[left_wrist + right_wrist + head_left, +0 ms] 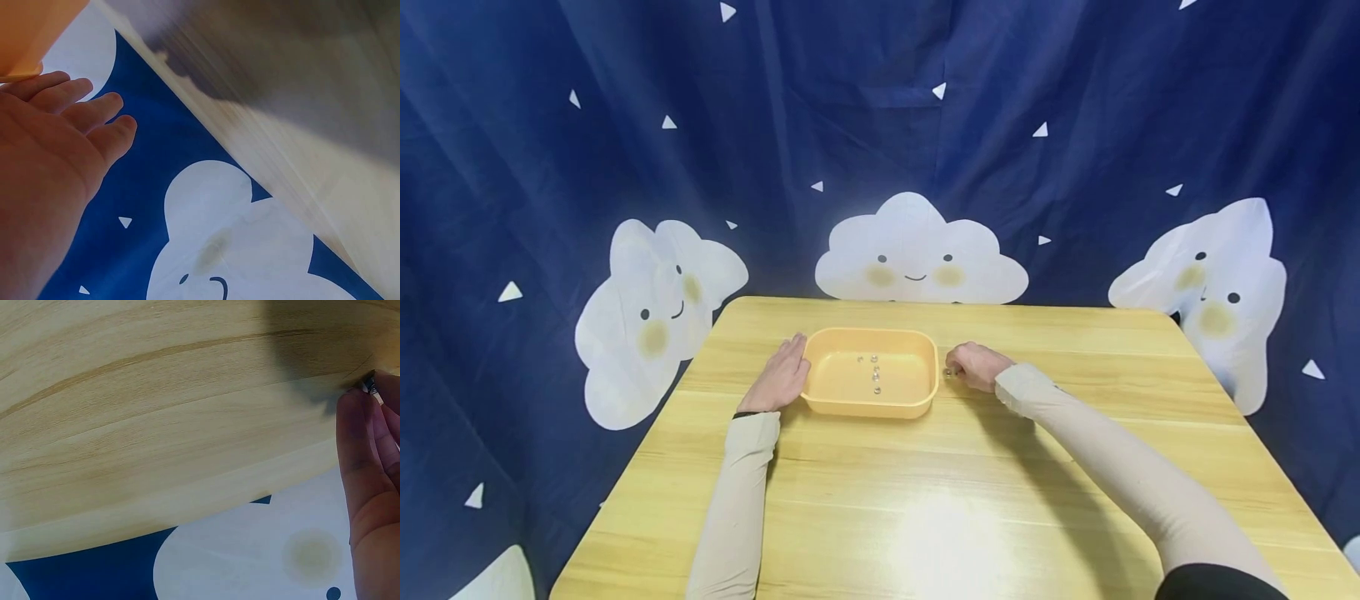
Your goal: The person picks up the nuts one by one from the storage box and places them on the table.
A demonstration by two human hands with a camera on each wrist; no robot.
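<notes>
A shallow yellow-orange plastic tray stands on the wooden table, with several small clear shiny beads scattered over its floor. My left hand rests along the tray's left side, its fingers stretched out against the rim. In the left wrist view that hand shows straight fingers below the orange tray wall. Just right of the tray, my right hand pinches a small clear shiny bead low over the table. The right wrist view shows the bead between thumb and fingertips, partly hidden.
The light wooden table extends around the tray, with a glare spot near its front. Behind it hangs a dark blue curtain printed with smiling white clouds and small triangles. The table's far edge lies close to the curtain.
</notes>
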